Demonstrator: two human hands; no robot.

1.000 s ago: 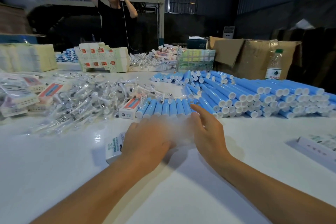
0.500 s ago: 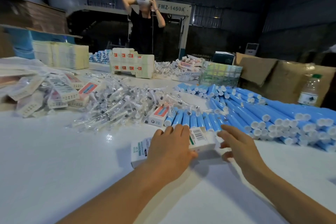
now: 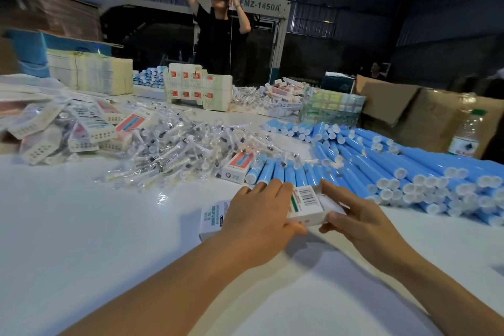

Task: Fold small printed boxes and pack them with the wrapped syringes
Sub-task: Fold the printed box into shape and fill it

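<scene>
— Two hands on one box, is that right?

— Yes. My left hand [image 3: 259, 217] lies over the middle of the box [image 3: 305, 203], fingers curled over its far edge and thumb tucked against the near side, so I grip it. My right hand [image 3: 357, 217] takes the right end, thumb pressed on the near face and fingers bent round the far side.

— Which way does the box run?

— Its long axis goes left to right across the worktop [image 3: 81, 226], tilted a little so the right end sits farther from me. The barcode panel faces up near that right end; the green print shows at the left end, past my left wrist.

— Where is it on the worktop?

— Near me, just in front of the row of blue tubes [image 3: 409, 169]. Whether its underside touches the worktop I cannot tell.

— And the syringes?

— Wrapped syringes [image 3: 174, 153] are heaped beyond and to the left, well apart from the box. One small red-printed box [image 3: 238, 165] lies between that heap and the tubes.

— Anything else?

— A person [image 3: 221, 35] stands at the far side with both arms raised to a white headset, behind a stack of flat cartons [image 3: 199, 88]. A bottle [image 3: 466, 133] stands at the right.
</scene>
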